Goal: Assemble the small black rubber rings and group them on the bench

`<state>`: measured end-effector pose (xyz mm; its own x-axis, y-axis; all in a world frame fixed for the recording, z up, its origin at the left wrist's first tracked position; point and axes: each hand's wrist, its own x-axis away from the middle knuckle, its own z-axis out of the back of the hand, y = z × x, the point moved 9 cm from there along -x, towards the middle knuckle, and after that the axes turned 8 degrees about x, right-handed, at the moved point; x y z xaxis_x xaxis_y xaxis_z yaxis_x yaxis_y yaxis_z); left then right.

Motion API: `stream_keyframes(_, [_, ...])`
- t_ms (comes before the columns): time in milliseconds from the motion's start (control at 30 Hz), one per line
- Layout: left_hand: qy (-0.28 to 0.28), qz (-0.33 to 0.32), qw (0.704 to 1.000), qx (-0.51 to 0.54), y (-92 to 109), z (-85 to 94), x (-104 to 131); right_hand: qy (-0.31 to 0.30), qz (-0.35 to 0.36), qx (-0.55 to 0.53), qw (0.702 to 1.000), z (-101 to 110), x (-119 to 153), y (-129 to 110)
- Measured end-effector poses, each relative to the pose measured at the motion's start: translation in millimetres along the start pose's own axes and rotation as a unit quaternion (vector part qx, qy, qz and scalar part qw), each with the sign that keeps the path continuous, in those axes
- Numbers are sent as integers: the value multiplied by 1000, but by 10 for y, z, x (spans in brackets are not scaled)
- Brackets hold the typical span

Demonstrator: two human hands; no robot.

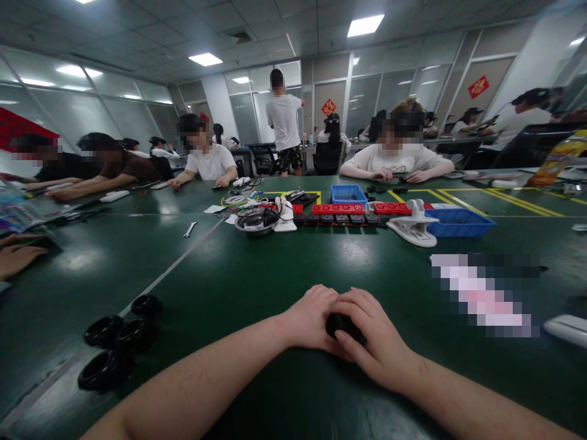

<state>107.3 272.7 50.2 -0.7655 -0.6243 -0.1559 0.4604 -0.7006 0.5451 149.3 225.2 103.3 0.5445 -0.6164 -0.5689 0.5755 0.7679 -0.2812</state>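
Observation:
Just in front of me, both hands meet over a dark, rounded black object [340, 325], largely covered by my fingers, so its exact kind is hidden. My left hand [310, 319] curls round its left and far side. From the right, my right hand [378, 335] wraps over it, thumb along the near side and fingertips reaching my left hand. Several glossy black ring-shaped pieces [132, 333] lie in a cluster to the left of my left forearm.
The green table [229, 269] carries a small wrench [189, 230], a metal bowl [255, 226] of cables, a red power strip [338, 209], a white clip stand [415, 226] and blue trays [461, 223]. At the left edge is another person's hand [21, 253]. Other people sit around the table.

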Motion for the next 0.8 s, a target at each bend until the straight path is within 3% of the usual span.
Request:
stream_keyframes(133, [31, 12, 999, -42, 39, 13, 3, -16, -101, 40, 994, -98, 21, 242])
stream_keyframes(333, [29, 28, 996, -82, 19, -6, -9, -41, -155, 62, 985, -174, 34, 350])
stream_keyframes(633, [21, 19, 998, -57, 6, 5, -22, -45, -166, 55, 984, -179, 22, 369])
stream_keyframes(800, [-6, -2, 999, -43, 4, 9, -46, -34, -113, 13, 993, -146, -3, 262])
